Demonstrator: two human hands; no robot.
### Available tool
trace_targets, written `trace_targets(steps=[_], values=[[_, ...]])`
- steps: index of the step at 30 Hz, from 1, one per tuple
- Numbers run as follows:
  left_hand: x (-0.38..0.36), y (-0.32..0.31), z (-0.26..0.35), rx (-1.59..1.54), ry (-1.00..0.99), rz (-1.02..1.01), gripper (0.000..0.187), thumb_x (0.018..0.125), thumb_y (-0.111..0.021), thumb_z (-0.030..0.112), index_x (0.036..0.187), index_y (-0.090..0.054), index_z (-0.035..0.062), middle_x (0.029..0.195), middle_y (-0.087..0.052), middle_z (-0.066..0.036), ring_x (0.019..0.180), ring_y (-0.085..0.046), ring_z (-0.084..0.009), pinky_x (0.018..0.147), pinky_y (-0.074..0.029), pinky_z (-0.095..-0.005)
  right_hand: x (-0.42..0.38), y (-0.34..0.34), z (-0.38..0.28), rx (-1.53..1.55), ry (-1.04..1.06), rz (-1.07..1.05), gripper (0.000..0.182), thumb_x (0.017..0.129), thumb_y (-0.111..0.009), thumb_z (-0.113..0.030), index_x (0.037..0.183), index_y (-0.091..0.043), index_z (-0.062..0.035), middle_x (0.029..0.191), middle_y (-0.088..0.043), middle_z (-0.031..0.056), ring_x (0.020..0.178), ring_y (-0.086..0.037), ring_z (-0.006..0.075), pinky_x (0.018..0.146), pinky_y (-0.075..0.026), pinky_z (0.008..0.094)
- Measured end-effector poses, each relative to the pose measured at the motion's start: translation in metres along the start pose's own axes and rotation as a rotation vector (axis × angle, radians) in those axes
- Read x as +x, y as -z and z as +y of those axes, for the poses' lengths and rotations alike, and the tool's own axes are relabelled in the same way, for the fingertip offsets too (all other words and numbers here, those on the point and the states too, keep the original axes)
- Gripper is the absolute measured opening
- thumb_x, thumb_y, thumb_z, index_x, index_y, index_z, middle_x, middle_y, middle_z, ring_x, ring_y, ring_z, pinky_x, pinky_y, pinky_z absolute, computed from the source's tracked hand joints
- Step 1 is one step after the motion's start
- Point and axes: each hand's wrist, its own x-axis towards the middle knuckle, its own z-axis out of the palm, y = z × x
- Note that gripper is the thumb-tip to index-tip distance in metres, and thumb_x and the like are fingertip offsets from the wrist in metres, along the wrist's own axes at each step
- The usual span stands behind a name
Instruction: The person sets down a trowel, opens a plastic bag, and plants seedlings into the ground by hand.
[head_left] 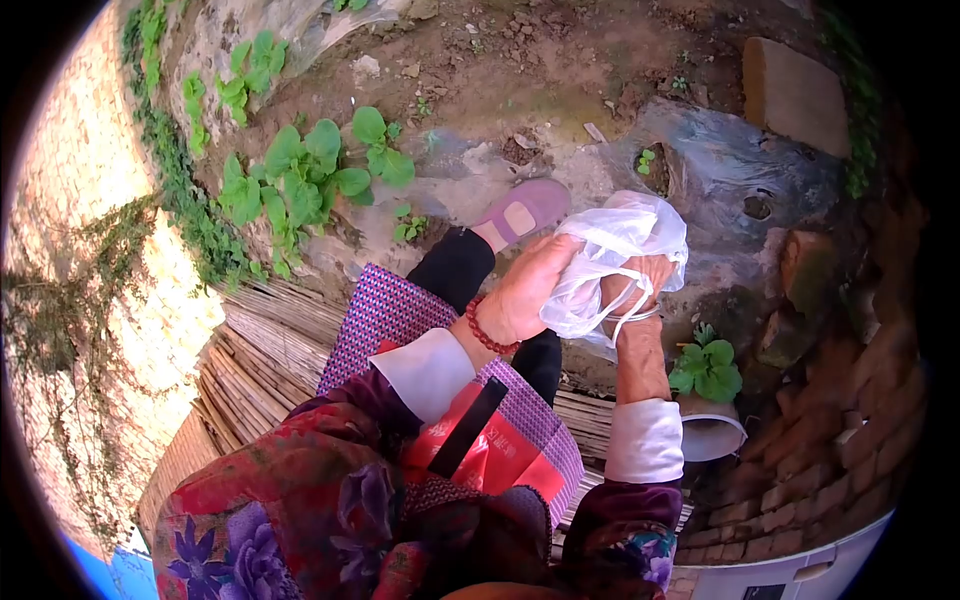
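A thin white plastic bag (625,232) is bunched between my two hands, over the soil in front of me. My left hand (530,290), with a red bead bracelet at the wrist, grips the bag's left side, its fingertips hidden behind the plastic. My right hand (640,280) is partly inside or behind the bag, and a loop of the bag hangs over the wrist. Its fingers are covered by the film, so what they grip there is hidden. Whether the bag holds anything cannot be made out.
Leafy green plants (305,175) grow at the left. Plastic film (730,165) covers soil at the right, near a flat brick (795,95). Bundled dry stalks (270,345) lie below. A white pot (710,428) stands beside a small plant (707,368). Stacked bricks (810,490) are at lower right.
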Motion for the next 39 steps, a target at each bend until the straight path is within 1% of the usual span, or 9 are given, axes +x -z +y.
trace_targets(steps=[8, 12, 14, 21, 23, 32, 35, 38, 39], values=[[-0.002, 0.002, 0.000, -0.021, 0.000, -0.065, 0.034, 0.092, -0.043, 0.027, 0.113, -0.049, 0.0014, 0.107, -0.057, -0.006, 0.093, -0.057, -0.0144, 0.082, -0.047, -0.0294, -0.003, 0.006, -0.005, 0.001, 0.024, 0.011, 0.010, 0.066, -0.058, -0.011, 0.065, -0.059, -0.0004, 0.062, -0.057, 0.0178, 0.060, -0.056, 0.0370, 0.053, -0.044, 0.0414], [-0.004, -0.006, -0.001, 0.042, -0.003, 0.005, 0.034, 0.092, -0.043, 0.027, 0.114, -0.049, 0.0012, 0.107, -0.057, -0.006, 0.092, -0.057, -0.0136, 0.081, -0.047, -0.0286, -0.004, 0.006, -0.007, 0.004, 0.042, 0.012, 0.011, 0.065, -0.058, -0.011, 0.064, -0.059, -0.0006, 0.061, -0.057, 0.0177, 0.059, -0.056, 0.0371, 0.053, -0.044, 0.0414], [-0.005, -0.011, -0.001, 0.044, -0.005, 0.066, 0.031, 0.089, -0.050, 0.029, 0.105, -0.054, 0.0033, 0.095, -0.058, -0.002, 0.082, -0.055, -0.0085, 0.068, -0.047, -0.0243, -0.005, 0.005, -0.007, -0.014, 0.027, -0.004, 0.011, 0.065, -0.058, -0.012, 0.064, -0.059, -0.0006, 0.062, -0.057, 0.0177, 0.059, -0.056, 0.0370, 0.053, -0.044, 0.0414], [-0.011, -0.013, 0.004, 0.088, -0.034, -0.016, 0.032, 0.089, -0.049, 0.029, 0.107, -0.054, 0.0022, 0.097, -0.058, -0.002, 0.085, -0.055, -0.0095, 0.073, -0.046, -0.0253, -0.010, 0.006, -0.006, -0.049, -0.002, -0.053, 0.012, 0.065, -0.059, -0.013, 0.065, -0.059, -0.0007, 0.063, -0.057, 0.0177, 0.060, -0.057, 0.0368, 0.053, -0.044, 0.0414], [-0.010, -0.009, 0.002, 0.211, -0.061, -0.033, 0.031, 0.092, -0.043, 0.022, 0.113, -0.050, 0.0003, 0.103, -0.057, -0.004, 0.088, -0.055, -0.0101, 0.076, -0.046, -0.0256, -0.013, 0.007, -0.006, -0.055, -0.007, -0.063, 0.013, 0.065, -0.059, -0.013, 0.065, -0.059, -0.0007, 0.063, -0.057, 0.0177, 0.060, -0.057, 0.0367, 0.053, -0.044, 0.0414], [-0.009, -0.001, 0.001, 0.465, -0.171, -0.058, 0.033, 0.092, -0.042, 0.024, 0.113, -0.050, -0.0009, 0.103, -0.057, -0.004, 0.089, -0.055, -0.0098, 0.077, -0.045, -0.0255, -0.013, 0.007, -0.001, -0.120, -0.071, -0.120, 0.014, 0.064, -0.060, -0.015, 0.066, -0.059, -0.0009, 0.064, -0.058, 0.0178, 0.061, -0.057, 0.0364, 0.053, -0.044, 0.0414], [-0.011, -0.014, 0.003, 0.290, -0.143, 0.037, 0.032, 0.090, -0.045, 0.025, 0.107, -0.053, -0.0004, 0.095, -0.057, -0.002, 0.082, -0.052, -0.0080, 0.071, -0.044, -0.0241, -0.016, 0.010, 0.001, -0.219, -0.155, -0.145, 0.015, 0.064, -0.061, -0.016, 0.066, -0.059, -0.0009, 0.064, -0.058, 0.0178, 0.062, -0.057, 0.0363, 0.053, -0.044, 0.0414], [-0.011, -0.010, 0.002, 0.391, -0.158, 0.023, 0.035, 0.090, -0.046, 0.028, 0.110, -0.052, 0.0002, 0.097, -0.057, -0.003, 0.084, -0.053, -0.0081, 0.072, -0.045, -0.0239, -0.018, 0.014, -0.003, -0.267, -0.216, -0.172, 0.016, 0.064, -0.061, -0.016, 0.066, -0.059, -0.0010, 0.065, -0.058, 0.0178, 0.062, -0.057, 0.0362, 0.053, -0.044, 0.0414], [-0.011, -0.011, 0.001, 0.390, -0.151, 0.016, 0.035, 0.090, -0.046, 0.028, 0.110, -0.052, 0.0002, 0.097, -0.057, -0.003, 0.084, -0.053, -0.0081, 0.072, -0.045, -0.0239, -0.017, 0.017, -0.003, -0.169, -0.160, -0.195, 0.012, 0.065, -0.060, -0.013, 0.064, -0.056, -0.0011, 0.063, -0.056, 0.0179, 0.063, -0.056, 0.0354, 0.052, -0.043, 0.0418]])
